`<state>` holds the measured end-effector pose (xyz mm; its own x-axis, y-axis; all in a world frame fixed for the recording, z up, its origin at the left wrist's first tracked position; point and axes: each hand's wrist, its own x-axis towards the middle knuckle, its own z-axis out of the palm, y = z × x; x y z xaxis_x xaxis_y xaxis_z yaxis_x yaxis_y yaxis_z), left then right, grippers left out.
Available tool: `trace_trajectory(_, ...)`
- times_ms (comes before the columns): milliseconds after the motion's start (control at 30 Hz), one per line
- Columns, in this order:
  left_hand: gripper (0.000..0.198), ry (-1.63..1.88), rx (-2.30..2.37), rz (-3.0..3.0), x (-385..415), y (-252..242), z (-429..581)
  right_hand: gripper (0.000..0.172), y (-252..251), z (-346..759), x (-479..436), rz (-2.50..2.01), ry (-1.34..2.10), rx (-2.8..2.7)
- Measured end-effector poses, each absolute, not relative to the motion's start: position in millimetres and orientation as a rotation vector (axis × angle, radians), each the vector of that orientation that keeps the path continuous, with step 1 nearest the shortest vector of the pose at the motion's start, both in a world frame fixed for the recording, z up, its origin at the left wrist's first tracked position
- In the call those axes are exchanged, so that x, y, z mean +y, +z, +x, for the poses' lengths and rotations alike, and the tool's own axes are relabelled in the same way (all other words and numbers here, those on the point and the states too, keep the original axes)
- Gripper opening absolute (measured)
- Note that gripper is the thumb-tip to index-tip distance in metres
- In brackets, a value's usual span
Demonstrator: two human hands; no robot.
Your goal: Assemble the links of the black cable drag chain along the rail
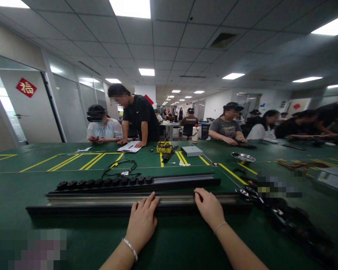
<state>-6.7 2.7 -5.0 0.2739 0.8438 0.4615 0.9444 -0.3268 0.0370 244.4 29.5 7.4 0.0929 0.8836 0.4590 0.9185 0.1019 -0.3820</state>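
Observation:
A long black rail (81, 211) with a pale metal channel lies crosswise on the green table in front of me. My left hand (143, 219) rests over its middle, fingers stretched out and slightly apart across the channel. Further right along the same rail, my right hand (210, 210) has its fingers bent and drawn together at the channel. Whatever is at those fingertips, if anything, is too small to make out. Just behind lies a second black rail (186, 180), with a row of black round-topped parts (104, 183) along its left portion.
A heap of black parts (293, 221) lies at right. Beyond the rails are a black cable (119, 167), a yellow box (163, 147), a grey box (192, 151), a metal bowl (243, 157) and a white bottle (195, 134). Several people are around the table, one leaning over papers (129, 146).

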Motion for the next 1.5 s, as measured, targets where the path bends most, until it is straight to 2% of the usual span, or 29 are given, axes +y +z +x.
trace_trajectory(367,0.055,-0.577,-1.684,-2.311,0.2,-0.9,-5.5,0.033,2.2,243.7,29.2,-1.736,-0.204,-1.762)
trace_trajectory(1500,0.053,-0.579,-1.686,-2.300,-0.1,-0.6,-4.5,0.035,5.2,249.8,28.3,-1.828,-0.114,-1.685)
